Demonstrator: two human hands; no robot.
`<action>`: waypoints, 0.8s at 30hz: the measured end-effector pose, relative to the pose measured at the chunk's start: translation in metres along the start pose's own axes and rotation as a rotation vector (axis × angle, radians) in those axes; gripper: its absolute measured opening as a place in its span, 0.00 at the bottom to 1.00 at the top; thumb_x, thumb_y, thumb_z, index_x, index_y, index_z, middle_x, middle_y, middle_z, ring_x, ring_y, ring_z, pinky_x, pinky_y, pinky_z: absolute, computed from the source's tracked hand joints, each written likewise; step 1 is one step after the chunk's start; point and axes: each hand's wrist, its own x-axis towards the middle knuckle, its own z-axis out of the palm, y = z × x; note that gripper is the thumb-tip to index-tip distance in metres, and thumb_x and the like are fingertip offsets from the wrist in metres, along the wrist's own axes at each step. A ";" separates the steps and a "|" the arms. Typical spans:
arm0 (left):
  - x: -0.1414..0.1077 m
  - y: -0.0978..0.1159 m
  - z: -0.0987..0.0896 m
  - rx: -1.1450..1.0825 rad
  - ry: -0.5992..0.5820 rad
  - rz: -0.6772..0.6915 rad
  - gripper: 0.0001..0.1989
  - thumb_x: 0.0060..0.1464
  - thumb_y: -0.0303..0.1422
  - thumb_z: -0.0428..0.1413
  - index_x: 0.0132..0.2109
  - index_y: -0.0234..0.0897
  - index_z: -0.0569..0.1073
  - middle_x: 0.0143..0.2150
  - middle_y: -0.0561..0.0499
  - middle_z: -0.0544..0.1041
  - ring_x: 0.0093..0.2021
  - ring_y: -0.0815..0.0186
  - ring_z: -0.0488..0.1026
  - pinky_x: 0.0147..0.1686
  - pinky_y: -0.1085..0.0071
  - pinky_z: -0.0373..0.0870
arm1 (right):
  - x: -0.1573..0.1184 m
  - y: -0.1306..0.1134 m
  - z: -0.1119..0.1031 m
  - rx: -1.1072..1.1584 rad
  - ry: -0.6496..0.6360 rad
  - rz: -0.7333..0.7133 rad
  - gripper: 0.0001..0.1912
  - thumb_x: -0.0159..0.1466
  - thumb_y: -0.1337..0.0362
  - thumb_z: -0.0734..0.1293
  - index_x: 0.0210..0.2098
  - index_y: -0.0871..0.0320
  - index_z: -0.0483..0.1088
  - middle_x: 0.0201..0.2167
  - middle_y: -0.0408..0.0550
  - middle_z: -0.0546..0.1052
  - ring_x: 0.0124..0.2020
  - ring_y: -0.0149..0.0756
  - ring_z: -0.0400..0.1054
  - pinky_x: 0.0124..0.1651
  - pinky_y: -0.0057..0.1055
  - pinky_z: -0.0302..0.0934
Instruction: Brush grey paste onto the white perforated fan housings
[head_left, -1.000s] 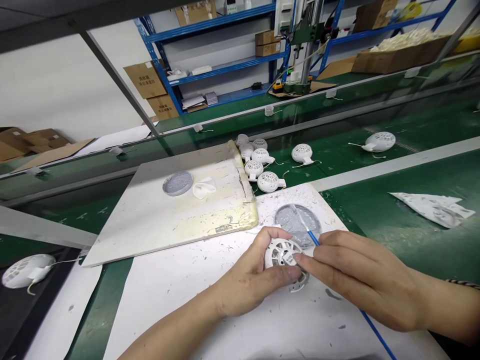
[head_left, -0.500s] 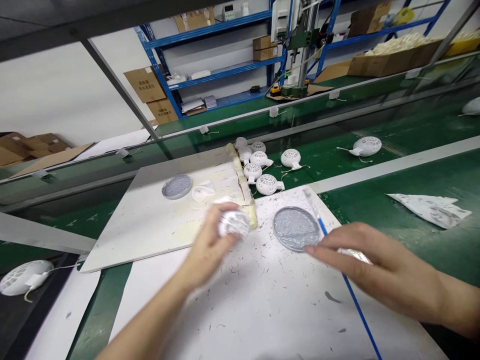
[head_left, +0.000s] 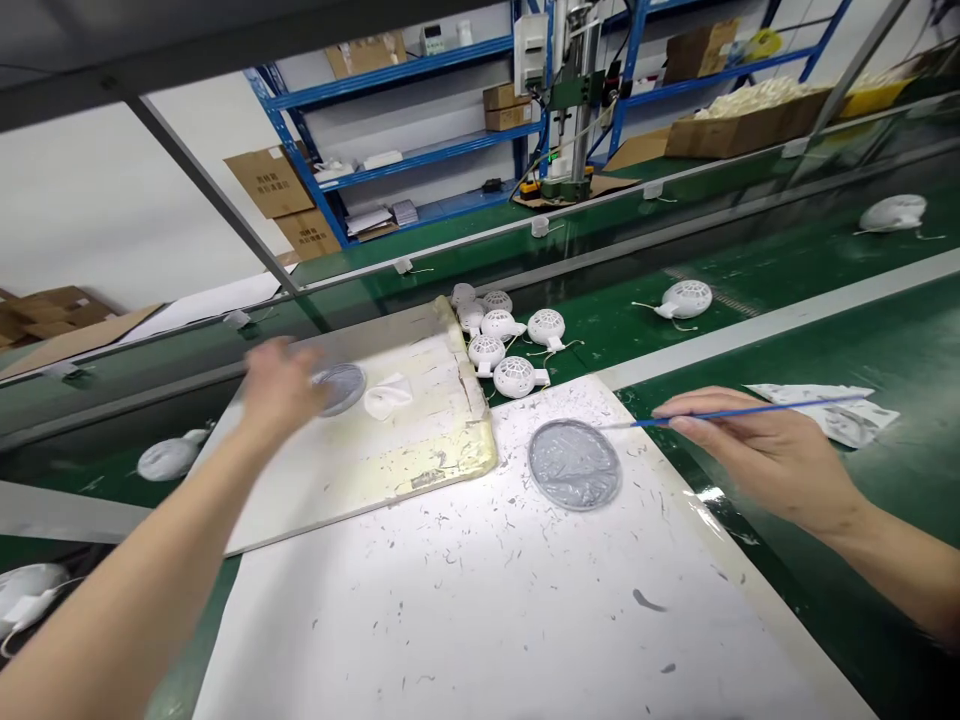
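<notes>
My left hand (head_left: pixel 281 392), smeared by motion, is over the left part of the white board (head_left: pixel 322 475), beside a small grey-filled dish (head_left: pixel 341 388). Its fingers look spread, with nothing seen in them. Left of it, a white round grille-like part (head_left: pixel 169 457) lies at the board's edge. My right hand (head_left: pixel 757 450) pinches a thin blue paintbrush (head_left: pixel 720 412); its pale tip points left, at the rim of a round dish of grey paint (head_left: pixel 574 465). That dish sits on a white sheet (head_left: pixel 487 610) specked with grey. A crumpled white cloth or tissue (head_left: pixel 388 397) lies on the board.
Several white grille parts with short wires (head_left: pixel 516 377) cluster beyond the board on the green belt (head_left: pixel 592 365). Another grille part (head_left: pixel 686 299) lies farther right. A paint-marked white scrap (head_left: pixel 832 412) is behind my right hand. A metal post (head_left: pixel 210 190) rises at left.
My left hand has moved left from the sheet and no longer shows the white grille part; one now lies at the board's left. The brush has swung from steep to nearly level.
</notes>
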 end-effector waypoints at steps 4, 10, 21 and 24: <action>0.003 0.125 0.027 -0.064 -0.240 0.594 0.21 0.53 0.26 0.54 0.54 0.44 0.73 0.62 0.48 0.64 0.63 0.49 0.57 0.58 0.54 0.60 | 0.005 -0.002 0.005 -0.001 -0.079 0.150 0.13 0.62 0.51 0.67 0.33 0.52 0.78 0.32 0.45 0.80 0.31 0.38 0.74 0.35 0.35 0.70; 0.013 0.216 0.066 0.012 -0.366 0.803 0.18 0.52 0.18 0.51 0.43 0.40 0.79 0.52 0.39 0.71 0.58 0.46 0.61 0.55 0.49 0.59 | 0.011 0.000 0.011 -0.053 -0.180 0.146 0.13 0.63 0.53 0.67 0.32 0.55 0.77 0.32 0.47 0.80 0.33 0.39 0.74 0.39 0.34 0.68; 0.026 0.168 0.054 -0.331 -0.159 0.494 0.29 0.51 0.29 0.57 0.61 0.44 0.64 0.59 0.41 0.64 0.58 0.47 0.63 0.54 0.50 0.63 | 0.017 0.003 0.031 0.369 -0.192 0.537 0.18 0.54 0.48 0.73 0.29 0.57 0.74 0.27 0.48 0.80 0.33 0.40 0.77 0.42 0.36 0.71; 0.012 0.143 0.038 -1.040 -0.223 0.174 0.34 0.48 0.33 0.61 0.62 0.46 0.62 0.58 0.44 0.67 0.55 0.53 0.68 0.53 0.53 0.68 | 0.020 0.007 0.037 0.477 -0.129 0.644 0.19 0.51 0.49 0.76 0.29 0.59 0.74 0.25 0.49 0.80 0.30 0.38 0.76 0.41 0.35 0.72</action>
